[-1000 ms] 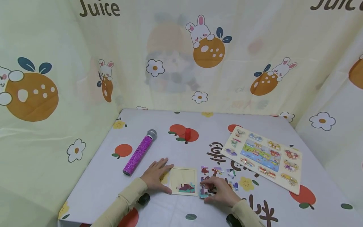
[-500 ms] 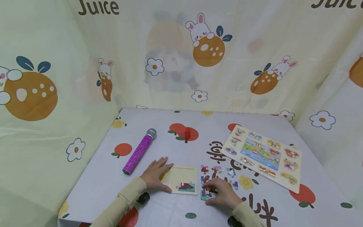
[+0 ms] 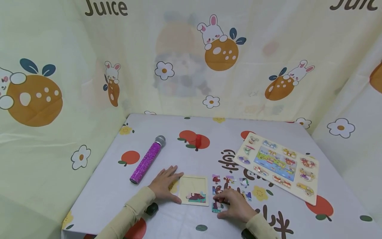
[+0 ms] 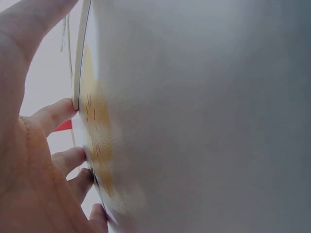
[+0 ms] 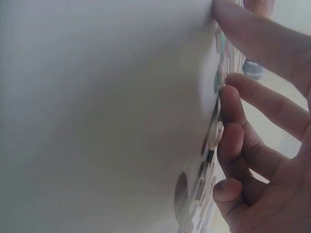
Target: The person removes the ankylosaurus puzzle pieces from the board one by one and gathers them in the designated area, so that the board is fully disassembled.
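My left hand point(image 3: 163, 186) lies with fingers spread at the left edge of a small square wooden puzzle tray point(image 3: 193, 177), its thumb at the lower left corner. One brown and teal puzzle piece point(image 3: 199, 197) sits in the tray's lower right corner. To the right, loose pieces lie in rows on the cloth, partly hidden under my right hand point(image 3: 235, 206). Index finger and thumb of that hand bracket a teal and purple puzzle piece point(image 3: 216, 207) at the row's near left end. In the right wrist view, the other fingers are bent close over several pieces point(image 5: 206, 177).
A purple glitter microphone point(image 3: 146, 162) lies at the left. At the right is a large wooden peg puzzle board point(image 3: 304, 196) with vehicle and toy shapes. A printed cloth covers the table point(image 3: 167, 222), and patterned curtains point(image 3: 134, 43) rise at the back and sides.
My right hand has drawn slightly toward the near side and right, and the teal and purple piece has slid with it, away from the piece above. My left hand stays put.
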Demonstrator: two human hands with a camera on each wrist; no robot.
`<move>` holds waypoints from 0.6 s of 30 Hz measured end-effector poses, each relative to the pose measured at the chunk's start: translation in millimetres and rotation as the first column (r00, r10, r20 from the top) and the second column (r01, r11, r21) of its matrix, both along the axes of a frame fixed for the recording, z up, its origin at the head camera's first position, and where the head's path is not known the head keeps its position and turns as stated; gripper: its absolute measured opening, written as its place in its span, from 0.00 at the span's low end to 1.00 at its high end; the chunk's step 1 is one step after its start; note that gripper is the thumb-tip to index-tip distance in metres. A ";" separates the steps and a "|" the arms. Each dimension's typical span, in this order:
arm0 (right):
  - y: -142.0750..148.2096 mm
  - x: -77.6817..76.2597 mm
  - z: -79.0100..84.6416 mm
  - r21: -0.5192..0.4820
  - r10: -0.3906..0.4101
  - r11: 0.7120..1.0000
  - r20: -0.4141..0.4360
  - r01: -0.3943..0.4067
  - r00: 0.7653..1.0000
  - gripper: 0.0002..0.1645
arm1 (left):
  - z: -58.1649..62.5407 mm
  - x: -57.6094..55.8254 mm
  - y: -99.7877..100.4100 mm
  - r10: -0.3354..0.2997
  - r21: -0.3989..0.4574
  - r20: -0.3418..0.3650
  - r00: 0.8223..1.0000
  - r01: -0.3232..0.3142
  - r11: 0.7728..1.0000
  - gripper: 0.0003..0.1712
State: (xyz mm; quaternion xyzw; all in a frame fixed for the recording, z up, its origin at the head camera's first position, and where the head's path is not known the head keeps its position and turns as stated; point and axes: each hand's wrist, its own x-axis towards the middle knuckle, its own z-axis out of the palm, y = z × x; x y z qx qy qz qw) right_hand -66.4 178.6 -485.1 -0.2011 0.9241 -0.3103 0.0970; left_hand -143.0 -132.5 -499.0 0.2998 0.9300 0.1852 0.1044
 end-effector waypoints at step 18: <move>-70.4 -16.1 1.1 0.088 0.103 0.992 -0.214 -0.085 0.971 0.25 | -0.9 -0.7 1.5 0.008 -0.031 -0.009 1.000 -0.008 0.999 0.62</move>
